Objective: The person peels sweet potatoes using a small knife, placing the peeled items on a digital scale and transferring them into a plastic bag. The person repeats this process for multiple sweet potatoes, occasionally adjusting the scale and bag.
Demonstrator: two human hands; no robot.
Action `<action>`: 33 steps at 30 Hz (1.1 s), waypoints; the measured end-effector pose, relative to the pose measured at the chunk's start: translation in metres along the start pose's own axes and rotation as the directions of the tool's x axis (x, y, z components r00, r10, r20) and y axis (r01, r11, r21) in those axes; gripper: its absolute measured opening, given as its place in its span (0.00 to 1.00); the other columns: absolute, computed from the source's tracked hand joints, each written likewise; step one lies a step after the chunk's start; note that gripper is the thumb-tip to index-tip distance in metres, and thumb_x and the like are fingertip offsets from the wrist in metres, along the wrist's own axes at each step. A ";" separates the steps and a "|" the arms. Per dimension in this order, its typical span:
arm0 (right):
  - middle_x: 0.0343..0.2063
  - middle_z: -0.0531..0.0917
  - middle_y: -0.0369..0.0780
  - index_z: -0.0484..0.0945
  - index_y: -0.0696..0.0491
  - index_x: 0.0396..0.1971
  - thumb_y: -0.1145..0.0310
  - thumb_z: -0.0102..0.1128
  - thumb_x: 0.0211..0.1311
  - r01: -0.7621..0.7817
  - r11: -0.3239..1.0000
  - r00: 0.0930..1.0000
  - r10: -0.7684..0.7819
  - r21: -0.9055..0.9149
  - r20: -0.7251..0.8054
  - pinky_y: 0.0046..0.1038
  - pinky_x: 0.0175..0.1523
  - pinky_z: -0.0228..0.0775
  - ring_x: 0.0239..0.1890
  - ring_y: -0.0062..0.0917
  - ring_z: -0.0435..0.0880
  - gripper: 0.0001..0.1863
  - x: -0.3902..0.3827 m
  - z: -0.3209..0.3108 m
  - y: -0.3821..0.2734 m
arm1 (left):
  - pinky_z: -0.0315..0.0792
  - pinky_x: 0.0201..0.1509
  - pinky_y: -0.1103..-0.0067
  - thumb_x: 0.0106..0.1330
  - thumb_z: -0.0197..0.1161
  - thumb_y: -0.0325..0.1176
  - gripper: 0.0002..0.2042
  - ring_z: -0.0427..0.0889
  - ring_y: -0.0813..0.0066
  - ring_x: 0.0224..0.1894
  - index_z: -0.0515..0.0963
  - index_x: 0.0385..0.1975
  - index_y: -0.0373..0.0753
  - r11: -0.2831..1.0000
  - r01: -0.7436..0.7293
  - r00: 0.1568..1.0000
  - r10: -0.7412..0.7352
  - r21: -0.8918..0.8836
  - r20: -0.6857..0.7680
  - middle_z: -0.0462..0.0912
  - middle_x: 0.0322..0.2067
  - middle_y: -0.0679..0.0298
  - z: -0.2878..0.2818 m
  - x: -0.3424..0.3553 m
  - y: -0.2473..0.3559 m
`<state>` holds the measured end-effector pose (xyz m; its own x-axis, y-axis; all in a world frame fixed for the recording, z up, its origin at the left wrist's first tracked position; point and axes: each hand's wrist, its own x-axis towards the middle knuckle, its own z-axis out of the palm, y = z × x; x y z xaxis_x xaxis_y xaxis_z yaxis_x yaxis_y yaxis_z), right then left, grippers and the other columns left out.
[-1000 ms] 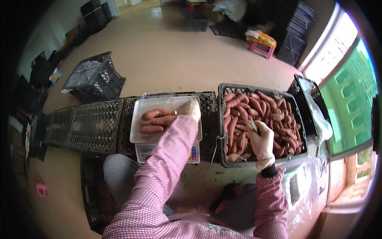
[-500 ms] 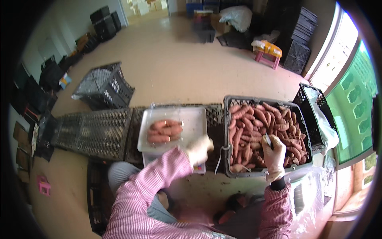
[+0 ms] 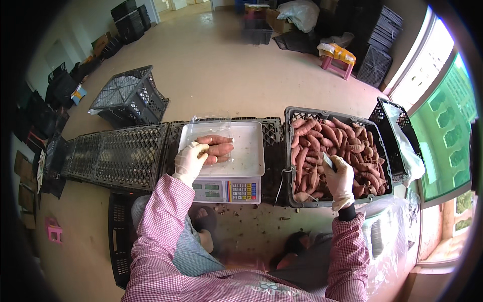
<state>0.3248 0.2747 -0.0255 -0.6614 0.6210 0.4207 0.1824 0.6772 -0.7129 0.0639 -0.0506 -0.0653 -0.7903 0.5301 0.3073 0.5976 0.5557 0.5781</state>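
My left hand [image 3: 190, 163], in a whitish glove, is closed at the left end of a few reddish sweet potatoes [image 3: 219, 149]. They lie together on clear plastic [image 3: 211, 122] in the white pan of a weighing scale [image 3: 247, 160]. Its fingers grip one sweet potato; their tips are partly hidden. Over a black crate [image 3: 288, 151] heaped with loose sweet potatoes [image 3: 329, 135], my gloved right hand [image 3: 339, 182] is closed around a small knife. The short pale blade [image 3: 328, 160] points up and left from the fingers, above the heap.
Upturned black crates [image 3: 115, 155] form the bench under the scale. Another crate [image 3: 132, 95] stands beyond it at the left. At the far right is a plastic-lined crate [image 3: 400, 133], with clear plastic sheeting [image 3: 390, 236] below. A pink stool [image 3: 337, 60] stands farther back.
My left hand has moved left, from beside the scale pan onto the sweet potatoes, uncovering the scale's keypad. My right hand stays over the full crate with the knife.
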 end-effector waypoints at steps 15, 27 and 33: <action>0.25 0.82 0.48 0.83 0.54 0.36 0.64 0.62 0.55 -0.029 0.959 0.999 0.016 -0.281 -0.049 0.35 0.35 0.75 0.31 0.43 0.83 0.11 0.014 -0.030 0.018 | 0.74 0.35 0.63 0.60 0.60 0.35 0.05 0.82 0.54 0.33 0.81 0.28 0.43 0.926 0.037 0.999 -0.040 0.376 0.000 0.82 0.30 0.57 0.028 0.018 -0.022; 0.28 0.86 0.44 0.86 0.53 0.29 0.47 0.66 0.44 -0.165 0.743 0.720 0.540 -0.649 0.436 0.35 0.38 0.77 0.32 0.37 0.86 0.23 0.005 0.032 0.048 | 0.70 0.33 0.70 0.60 0.58 0.24 0.03 0.78 0.60 0.29 0.72 0.28 0.37 0.919 -0.392 0.918 0.393 -0.038 0.052 0.76 0.26 0.57 0.034 0.010 0.053; 0.30 0.85 0.48 0.83 0.57 0.35 0.51 0.68 0.42 -0.214 0.851 0.849 0.404 -0.480 0.339 0.34 0.41 0.77 0.35 0.39 0.86 0.26 0.011 0.024 0.047 | 0.72 0.34 0.75 0.62 0.65 0.33 0.06 0.79 0.68 0.27 0.79 0.32 0.38 0.865 -0.192 0.883 0.358 -0.464 0.302 0.80 0.29 0.62 0.063 -0.031 0.091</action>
<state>0.3089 0.3039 -0.0673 -0.7347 0.6675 -0.1211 0.6454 0.6329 -0.4275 0.1513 0.0239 -0.0694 -0.4433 0.8609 0.2498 0.6055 0.0821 0.7916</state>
